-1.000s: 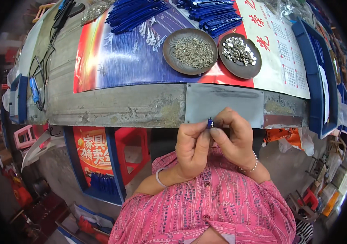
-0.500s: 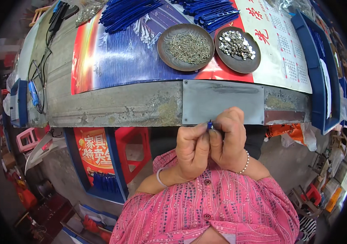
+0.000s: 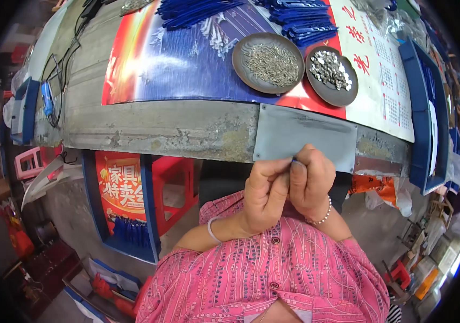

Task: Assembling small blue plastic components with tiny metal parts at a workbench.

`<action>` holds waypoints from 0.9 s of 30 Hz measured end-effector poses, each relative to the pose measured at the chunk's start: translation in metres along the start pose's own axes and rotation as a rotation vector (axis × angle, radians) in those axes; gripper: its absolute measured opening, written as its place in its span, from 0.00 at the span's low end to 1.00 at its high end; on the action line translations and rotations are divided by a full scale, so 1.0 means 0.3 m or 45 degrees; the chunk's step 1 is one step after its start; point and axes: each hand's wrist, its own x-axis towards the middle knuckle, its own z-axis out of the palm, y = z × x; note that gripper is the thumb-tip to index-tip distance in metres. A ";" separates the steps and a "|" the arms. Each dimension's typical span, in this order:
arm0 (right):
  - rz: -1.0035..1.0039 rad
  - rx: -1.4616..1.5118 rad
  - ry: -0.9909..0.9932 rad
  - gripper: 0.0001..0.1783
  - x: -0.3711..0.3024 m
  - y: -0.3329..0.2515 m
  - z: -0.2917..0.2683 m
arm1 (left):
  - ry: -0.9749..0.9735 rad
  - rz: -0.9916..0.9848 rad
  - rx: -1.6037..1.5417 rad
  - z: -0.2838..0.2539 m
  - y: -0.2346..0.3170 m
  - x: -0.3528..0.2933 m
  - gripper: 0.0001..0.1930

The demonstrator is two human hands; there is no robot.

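Observation:
My left hand (image 3: 266, 191) and my right hand (image 3: 313, 180) meet in front of my chest, just off the table's front edge. Both are closed in a pinch, thumbs against fingers. Between the fingertips shows the tip of a small dark blue piece (image 3: 294, 159); the rest of it is hidden by my fingers. Just beyond my hands, a grey flat plate (image 3: 305, 131) is fixed to the table edge. Farther back stand a round brown dish (image 3: 248, 82) of thin metal pins (image 3: 273, 63) and a smaller dark dish (image 3: 333, 98) of shiny round metal pieces (image 3: 329, 70).
Bundles of long blue pieces (image 3: 305, 24) lie on the printed poster (image 3: 170, 81) at the back. Blue trays stand at the right (image 3: 419, 156) and far left (image 3: 23, 121). Below the table are another blue tray (image 3: 152, 210) and a red stool (image 3: 176, 185). A cable (image 3: 63, 81) trails on the left.
My fingertips have closed further over the blue piece, so less of it shows. The view has shifted a little; my hands now sit slightly farther right in it.

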 end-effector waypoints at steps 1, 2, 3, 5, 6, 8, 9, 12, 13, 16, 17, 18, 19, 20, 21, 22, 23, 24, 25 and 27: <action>0.153 0.065 -0.019 0.09 -0.006 -0.010 0.004 | 0.012 0.011 0.000 0.000 0.001 0.001 0.12; 0.140 0.068 -0.028 0.09 0.001 -0.016 -0.004 | 0.006 -0.016 -0.131 -0.001 0.002 0.003 0.11; 0.432 0.362 -0.048 0.06 0.015 -0.023 -0.018 | -0.002 -0.043 -0.262 -0.001 0.002 0.007 0.11; 0.718 0.642 -0.076 0.04 0.032 -0.020 -0.024 | -0.006 0.022 -0.160 0.006 -0.001 0.012 0.10; 0.403 0.412 -0.023 0.04 0.040 -0.010 -0.015 | 0.003 0.003 -0.227 0.004 0.000 0.019 0.10; -0.071 0.063 0.035 0.05 0.044 -0.006 0.013 | 0.053 -0.024 -0.272 -0.008 0.008 -0.003 0.10; -0.074 0.089 0.013 0.05 0.036 -0.011 0.021 | 0.085 0.010 -0.166 -0.011 0.009 -0.009 0.10; 0.009 -0.247 -0.001 0.04 -0.005 -0.012 0.054 | 0.154 0.129 0.173 -0.030 0.008 0.000 0.10; 0.179 -0.194 -0.038 0.07 -0.027 -0.011 0.048 | 0.151 0.141 0.230 -0.037 0.004 0.006 0.10; 0.654 0.175 -0.110 0.22 -0.042 0.011 0.013 | 0.057 0.197 0.150 -0.058 0.021 -0.008 0.11; 0.700 0.636 -0.085 0.26 -0.034 0.022 -0.001 | 0.021 0.271 0.118 -0.068 0.026 -0.010 0.11; 0.650 0.702 -0.186 0.20 -0.024 0.019 -0.025 | 0.066 0.200 0.066 -0.093 0.032 -0.022 0.12; 0.590 1.037 -0.197 0.22 0.008 0.001 -0.024 | 0.109 0.208 0.112 -0.151 0.052 -0.037 0.12; 0.521 0.888 -0.171 0.24 0.009 -0.006 -0.027 | 0.212 0.124 0.406 -0.234 0.080 -0.049 0.11; 0.448 0.741 -0.139 0.26 0.008 -0.014 -0.027 | 0.313 0.034 0.699 -0.323 0.116 -0.066 0.11; 0.447 0.757 -0.153 0.26 0.005 -0.014 -0.019 | 0.438 -0.041 0.862 -0.417 0.139 -0.091 0.10; 0.432 0.561 -0.162 0.26 0.002 -0.013 -0.011 | 0.559 -0.121 1.022 -0.523 0.156 -0.125 0.10; 0.415 0.355 -0.156 0.27 0.003 -0.020 -0.010 | 0.625 0.127 1.346 -0.648 0.147 -0.158 0.10; 0.424 0.357 -0.152 0.27 0.008 -0.034 -0.004 | 0.678 -0.023 1.438 -0.778 0.158 -0.216 0.09; 0.395 0.300 -0.304 0.27 0.023 -0.075 0.021 | 0.826 -0.134 1.588 -1.007 0.194 -0.344 0.07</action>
